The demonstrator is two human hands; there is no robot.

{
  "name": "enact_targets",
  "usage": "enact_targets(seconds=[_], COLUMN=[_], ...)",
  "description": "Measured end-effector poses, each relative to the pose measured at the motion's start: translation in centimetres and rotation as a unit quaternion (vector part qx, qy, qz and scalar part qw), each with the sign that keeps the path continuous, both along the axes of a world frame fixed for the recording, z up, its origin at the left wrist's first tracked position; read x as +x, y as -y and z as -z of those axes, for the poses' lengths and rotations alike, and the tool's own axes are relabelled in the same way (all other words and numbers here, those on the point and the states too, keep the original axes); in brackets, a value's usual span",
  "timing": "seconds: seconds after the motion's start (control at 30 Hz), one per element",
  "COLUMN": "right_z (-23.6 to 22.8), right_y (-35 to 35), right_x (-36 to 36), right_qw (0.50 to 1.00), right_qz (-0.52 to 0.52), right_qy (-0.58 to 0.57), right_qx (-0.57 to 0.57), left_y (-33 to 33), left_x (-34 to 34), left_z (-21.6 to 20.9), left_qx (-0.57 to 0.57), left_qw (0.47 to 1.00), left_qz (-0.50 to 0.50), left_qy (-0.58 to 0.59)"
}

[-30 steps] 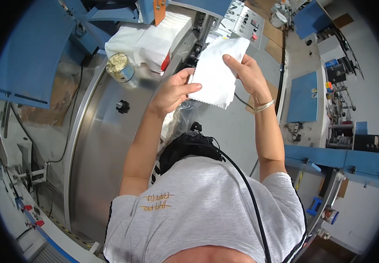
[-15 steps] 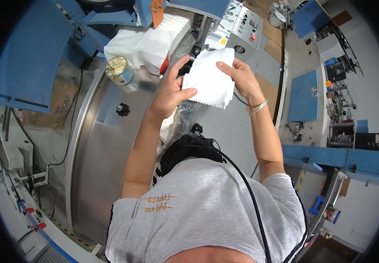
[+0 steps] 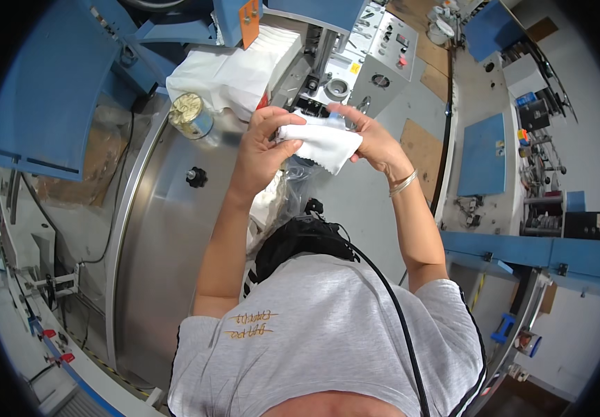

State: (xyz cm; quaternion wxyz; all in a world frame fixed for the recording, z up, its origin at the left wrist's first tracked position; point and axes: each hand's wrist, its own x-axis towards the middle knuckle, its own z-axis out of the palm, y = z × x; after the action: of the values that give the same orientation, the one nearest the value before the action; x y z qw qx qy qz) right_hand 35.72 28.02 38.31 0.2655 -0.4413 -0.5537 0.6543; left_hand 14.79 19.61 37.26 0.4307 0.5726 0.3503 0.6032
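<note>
A white cloth [image 3: 327,144] with a zigzag-cut edge is held up in front of me, folded over into a narrow, curved shape. My left hand [image 3: 258,154] pinches its left end between thumb and fingers. At the other end my right hand [image 3: 381,147] has hold of the right edge, its index finger stretched over the top and slightly blurred. A bracelet [image 3: 403,182] circles the right wrist. What lies inside the fold is hidden from me.
Behind the hands stands a machine with a grey control box [image 3: 390,52]. A stack of white cloths [image 3: 227,69] and an open tin [image 3: 190,115] sit at the back left on a metal table [image 3: 168,229]. A black knob [image 3: 195,176] sticks up from it.
The cloth was spread out broad and flat between my hands; now it is folded down and lower. My right hand has dropped a little, and a round metal part behind has come into sight.
</note>
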Motion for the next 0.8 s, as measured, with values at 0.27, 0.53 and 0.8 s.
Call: enact_targets(seconds=[0.27,0.53,0.8], right_z=[-0.6,0.6,-0.4], right_y=[0.6,-0.1,0.1], right_x=[0.5,0.4,-1.0], right_qw=[0.985,0.997,0.994], right_qz=[-0.084,-0.029,-0.106], right_qy=[0.022,0.068,-0.015], right_qx=[-0.152,-0.028,0.016], left_y=[0.3,-1.2,-1.3], left_x=[0.3,-0.4,-0.2], left_z=[-0.6,1.7,1.3], left_qx=[-0.098,-0.207,-0.181], left_qw=[0.993,0.950,0.962], left_qz=[-0.010,-0.036,-0.034], left_qy=[0.069,0.233,0.199])
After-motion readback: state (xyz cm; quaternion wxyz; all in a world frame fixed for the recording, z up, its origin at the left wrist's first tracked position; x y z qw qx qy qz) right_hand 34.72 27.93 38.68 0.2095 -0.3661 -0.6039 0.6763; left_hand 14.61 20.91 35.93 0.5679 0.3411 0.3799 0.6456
